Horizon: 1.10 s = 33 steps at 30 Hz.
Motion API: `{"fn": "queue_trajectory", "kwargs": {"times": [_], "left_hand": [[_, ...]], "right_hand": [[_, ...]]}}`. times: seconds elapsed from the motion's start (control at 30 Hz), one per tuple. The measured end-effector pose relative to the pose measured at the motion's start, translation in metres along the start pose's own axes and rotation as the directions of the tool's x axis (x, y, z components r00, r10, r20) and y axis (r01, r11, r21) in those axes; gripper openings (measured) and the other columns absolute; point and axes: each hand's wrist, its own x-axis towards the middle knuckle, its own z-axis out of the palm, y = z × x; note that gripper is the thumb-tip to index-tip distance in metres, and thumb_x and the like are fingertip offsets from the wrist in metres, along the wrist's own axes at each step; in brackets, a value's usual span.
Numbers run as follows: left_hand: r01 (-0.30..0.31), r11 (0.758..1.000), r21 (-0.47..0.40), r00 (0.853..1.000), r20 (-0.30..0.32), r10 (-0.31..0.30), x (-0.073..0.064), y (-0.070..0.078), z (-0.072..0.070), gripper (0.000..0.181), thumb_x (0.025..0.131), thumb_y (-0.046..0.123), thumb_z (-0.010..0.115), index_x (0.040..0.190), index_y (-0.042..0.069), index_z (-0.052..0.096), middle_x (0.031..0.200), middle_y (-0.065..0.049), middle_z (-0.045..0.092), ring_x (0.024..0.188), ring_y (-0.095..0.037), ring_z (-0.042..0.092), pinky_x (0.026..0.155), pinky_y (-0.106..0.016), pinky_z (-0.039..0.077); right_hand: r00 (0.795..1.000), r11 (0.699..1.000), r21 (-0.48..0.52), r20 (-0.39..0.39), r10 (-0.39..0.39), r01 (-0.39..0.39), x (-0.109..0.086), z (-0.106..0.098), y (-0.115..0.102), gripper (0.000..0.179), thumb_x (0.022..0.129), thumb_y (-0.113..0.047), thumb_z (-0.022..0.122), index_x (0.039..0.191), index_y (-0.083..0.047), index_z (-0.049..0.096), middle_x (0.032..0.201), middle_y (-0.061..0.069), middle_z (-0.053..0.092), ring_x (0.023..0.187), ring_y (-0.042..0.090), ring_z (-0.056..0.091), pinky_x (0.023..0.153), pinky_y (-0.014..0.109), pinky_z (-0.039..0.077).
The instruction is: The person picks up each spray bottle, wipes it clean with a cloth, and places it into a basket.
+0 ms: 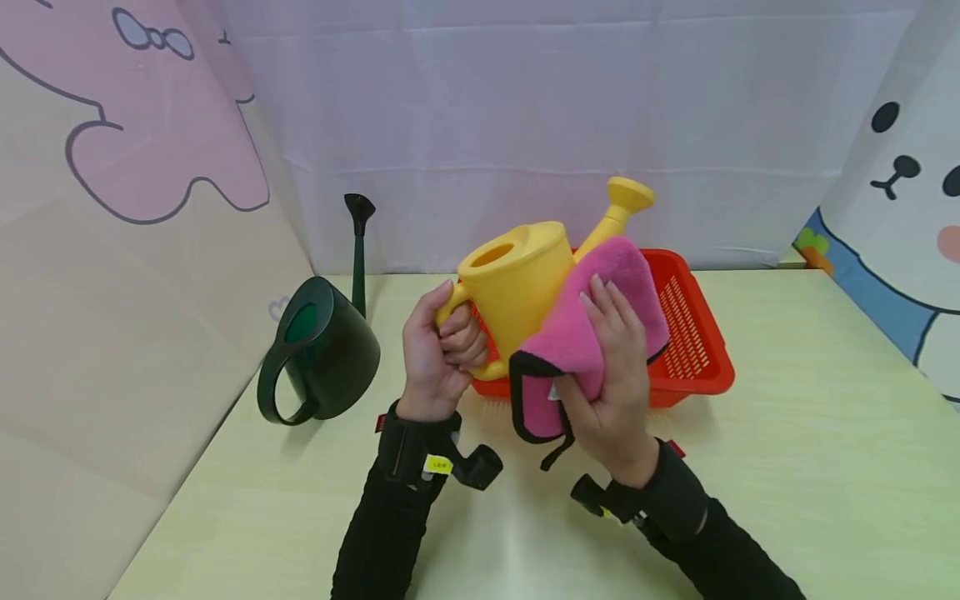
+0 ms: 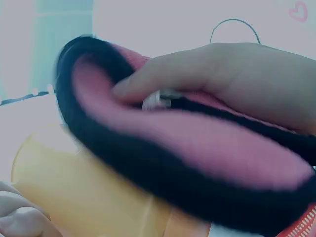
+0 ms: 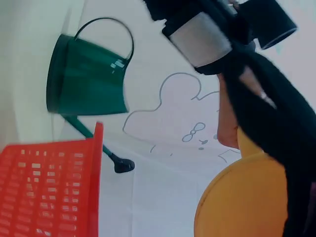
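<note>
My left hand (image 1: pixel 442 354) grips the handle of a yellow watering can (image 1: pixel 525 275), holding it up and tilted in front of the red basket. My right hand (image 1: pixel 617 379) holds a pink cloth (image 1: pixel 577 333) with black edging against the can's right side, near the base of its spout. In the left wrist view the cloth (image 2: pixel 197 143) is folded over, its edge curving across the can (image 2: pixel 84 182), and my right thumb presses into the fold. The right wrist view shows the can's rounded yellow body (image 3: pixel 247 202) beside the dark edging.
A red perforated basket (image 1: pixel 697 333) stands on the table behind the can and cloth. To the left is a dark green watering can (image 1: pixel 337 358) with its spout pointing up. A light curtain (image 1: pixel 450 108) hangs behind the pale table (image 1: pixel 810 442).
</note>
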Motion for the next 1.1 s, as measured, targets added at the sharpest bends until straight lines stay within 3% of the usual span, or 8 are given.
{"fn": "queue_trajectory", "kwargs": {"times": [0.17, 0.37, 0.47, 0.6, 0.77, 0.9, 1.0, 1.1], "left_hand": [[-0.012, 1.0, 0.0, 1.0, 0.016, 0.012, 0.001, -0.001, 0.0, 0.048, 0.097, 0.026, 0.014, 0.051, 0.017, 0.025, 0.044, 0.006, 0.018, 0.035, -0.009, 0.013, 0.04, -0.024, 0.003], [-0.004, 0.999, -0.052, 1.0, 0.004, 0.004, 0.002, -0.004, 0.003, 0.047, 0.098, 0.025, 0.015, 0.053, 0.016, 0.024, 0.045, 0.007, 0.018, 0.036, -0.006, 0.013, 0.04, -0.021, 0.002], [0.015, 0.996, -0.084, 1.0, -0.015, -0.016, 0.001, -0.005, 0.005, 0.047, 0.098, 0.025, 0.016, 0.053, 0.016, 0.026, 0.045, 0.008, 0.02, 0.036, -0.004, 0.016, 0.04, -0.019, 0.003], [0.046, 0.995, -0.088, 0.998, -0.039, -0.05, 0.001, -0.004, 0.006, 0.048, 0.098, 0.027, 0.017, 0.053, 0.017, 0.029, 0.046, 0.008, 0.022, 0.034, -0.001, 0.023, 0.037, -0.016, 0.008], [0.071, 0.994, -0.08, 0.994, -0.077, -0.077, 0.002, -0.004, 0.006, 0.048, 0.098, 0.029, 0.021, 0.054, 0.018, 0.034, 0.045, 0.01, 0.028, 0.034, 0.001, 0.034, 0.036, -0.014, 0.018], [0.045, 0.997, -0.067, 0.997, -0.06, -0.049, 0.004, -0.005, 0.004, 0.048, 0.098, 0.027, 0.021, 0.052, 0.018, 0.032, 0.043, 0.009, 0.027, 0.032, 0.001, 0.03, 0.036, -0.016, 0.012], [0.016, 0.999, -0.032, 1.0, -0.011, -0.017, 0.004, -0.006, 0.002, 0.048, 0.098, 0.025, 0.018, 0.051, 0.016, 0.027, 0.043, 0.007, 0.021, 0.032, -0.003, 0.021, 0.038, -0.02, 0.006], [0.002, 1.0, 0.01, 1.0, 0.022, -0.003, 0.004, -0.007, 0.002, 0.048, 0.097, 0.024, 0.016, 0.051, 0.016, 0.024, 0.043, 0.006, 0.018, 0.033, -0.007, 0.017, 0.039, -0.024, 0.004]], "right_hand": [[0.989, 0.974, -0.173, 0.01, -0.146, 0.145, -0.004, 0.004, -0.002, 0.048, 0.089, -0.038, 0.055, 0.126, -0.007, 0.054, 0.136, 0.009, 0.049, 0.127, 0.032, 0.039, 0.107, 0.043, 0.032], [0.922, 0.855, -0.344, 0.144, -0.36, 0.388, -0.009, 0.008, -0.008, 0.043, 0.089, -0.039, 0.055, 0.116, -0.007, 0.061, 0.123, 0.008, 0.059, 0.12, 0.032, 0.045, 0.111, 0.045, 0.023], [0.887, 0.804, -0.376, 0.216, -0.407, 0.46, -0.011, 0.01, -0.011, 0.039, 0.09, -0.038, 0.053, 0.114, -0.009, 0.063, 0.114, 0.008, 0.064, 0.116, 0.03, 0.048, 0.112, 0.046, 0.018], [0.876, 0.785, -0.391, 0.257, -0.408, 0.481, -0.013, 0.012, -0.014, 0.038, 0.091, -0.037, 0.051, 0.114, -0.009, 0.064, 0.112, 0.007, 0.066, 0.115, 0.027, 0.049, 0.112, 0.046, 0.017], [0.878, 0.784, -0.397, 0.255, -0.405, 0.477, -0.013, 0.013, -0.013, 0.039, 0.091, -0.037, 0.051, 0.114, -0.009, 0.063, 0.112, 0.008, 0.065, 0.114, 0.028, 0.049, 0.112, 0.046, 0.017], [0.885, 0.795, -0.39, 0.215, -0.413, 0.465, -0.011, 0.012, -0.01, 0.039, 0.09, -0.037, 0.052, 0.114, -0.007, 0.062, 0.113, 0.009, 0.064, 0.115, 0.03, 0.048, 0.112, 0.046, 0.018], [0.914, 0.845, -0.349, 0.138, -0.382, 0.406, -0.009, 0.011, -0.006, 0.042, 0.09, -0.039, 0.052, 0.112, -0.005, 0.061, 0.116, 0.011, 0.062, 0.119, 0.031, 0.046, 0.111, 0.044, 0.021], [0.959, 0.929, -0.24, 0.046, -0.28, 0.283, -0.006, 0.008, -0.002, 0.046, 0.09, -0.041, 0.052, 0.113, -0.002, 0.059, 0.124, 0.008, 0.059, 0.124, 0.029, 0.044, 0.11, 0.042, 0.026]]}}
